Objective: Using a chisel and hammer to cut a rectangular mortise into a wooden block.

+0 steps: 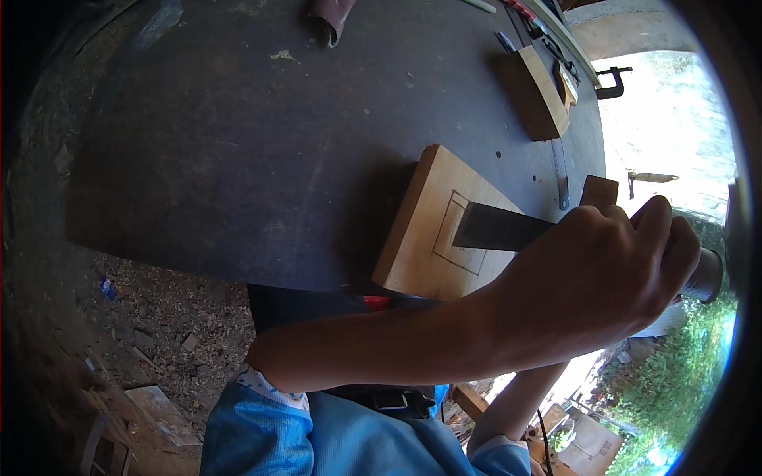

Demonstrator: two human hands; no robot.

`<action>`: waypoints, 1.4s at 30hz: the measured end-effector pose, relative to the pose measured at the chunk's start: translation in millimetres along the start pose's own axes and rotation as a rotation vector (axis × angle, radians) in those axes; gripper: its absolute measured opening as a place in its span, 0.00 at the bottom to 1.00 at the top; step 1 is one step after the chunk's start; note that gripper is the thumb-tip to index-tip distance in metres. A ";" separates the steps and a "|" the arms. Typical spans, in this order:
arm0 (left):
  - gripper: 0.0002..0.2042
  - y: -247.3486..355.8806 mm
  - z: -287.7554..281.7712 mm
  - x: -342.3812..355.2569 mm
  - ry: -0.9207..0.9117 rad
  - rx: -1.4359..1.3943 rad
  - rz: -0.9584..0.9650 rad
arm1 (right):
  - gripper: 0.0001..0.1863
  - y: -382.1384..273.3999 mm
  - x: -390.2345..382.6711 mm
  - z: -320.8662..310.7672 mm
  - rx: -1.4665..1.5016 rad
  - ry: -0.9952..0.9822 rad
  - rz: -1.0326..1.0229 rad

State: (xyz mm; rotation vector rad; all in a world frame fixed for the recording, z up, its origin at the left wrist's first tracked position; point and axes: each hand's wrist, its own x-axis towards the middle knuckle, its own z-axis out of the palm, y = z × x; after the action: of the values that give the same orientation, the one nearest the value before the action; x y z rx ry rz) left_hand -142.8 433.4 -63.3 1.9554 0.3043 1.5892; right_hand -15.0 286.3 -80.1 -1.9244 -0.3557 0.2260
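Note:
A thick wooden block lies at the near right edge of the dark table, with a rectangle pencilled on its pale top face. My left hand is closed around a wide chisel. The flat grey chisel blade meets the block inside the pencilled outline. Beyond my knuckles juts a rounded handle end. A brown piece of wood shows behind the hand; what it belongs to is hidden. My right forearm rises behind the left arm, which hides the right hand.
On the dark tabletop, another wooden block stands at the far right beside a brush. A thin metal strip lies nearer. A clamp grips the right edge. Wood chips cover the ground at left.

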 end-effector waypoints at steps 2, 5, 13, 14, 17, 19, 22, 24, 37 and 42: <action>0.16 -0.3 -1.5 1.2 -0.026 0.004 -0.003 | 0.28 -0.8 1.3 -1.5 -0.016 0.005 -0.005; 0.16 -2.1 -1.3 0.7 -0.035 -0.021 -0.017 | 0.28 -2.0 3.2 -2.1 -0.033 0.009 -0.012; 0.19 1.9 0.0 -2.5 -0.027 -0.077 -0.049 | 0.27 -3.8 9.4 -1.7 -0.056 0.018 -0.036; 0.20 2.1 0.3 -3.5 -0.033 -0.074 -0.045 | 0.27 -3.9 10.1 -1.0 -0.057 0.018 -0.039; 0.21 2.8 0.8 -3.6 -0.020 -0.080 -0.043 | 0.27 -5.0 12.5 -0.8 -0.065 0.025 -0.048; 0.20 2.4 1.0 -3.0 -0.001 -0.083 -0.049 | 0.27 -5.0 13.2 -0.7 -0.072 0.025 -0.051; 0.20 1.4 2.4 -1.4 0.013 -0.065 -0.052 | 0.27 -6.1 14.8 -1.6 -0.086 0.029 -0.059; 0.19 0.3 2.5 -0.4 0.034 -0.042 -0.042 | 0.27 -7.2 15.8 -2.1 -0.096 0.031 -0.064; 0.20 1.1 3.9 -0.9 0.074 -0.020 -0.062 | 0.26 -11.4 18.8 -2.6 -0.156 0.034 -0.089; 0.21 2.9 2.8 -0.5 0.066 -0.046 -0.070 | 0.26 -12.5 20.4 -4.4 -0.176 0.039 -0.096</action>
State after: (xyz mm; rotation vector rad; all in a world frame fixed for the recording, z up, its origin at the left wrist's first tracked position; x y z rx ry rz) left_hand -140.8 430.0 -62.3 1.8403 0.3557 1.6044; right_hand 3.7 293.9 -66.6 -2.0758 -0.4538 0.0963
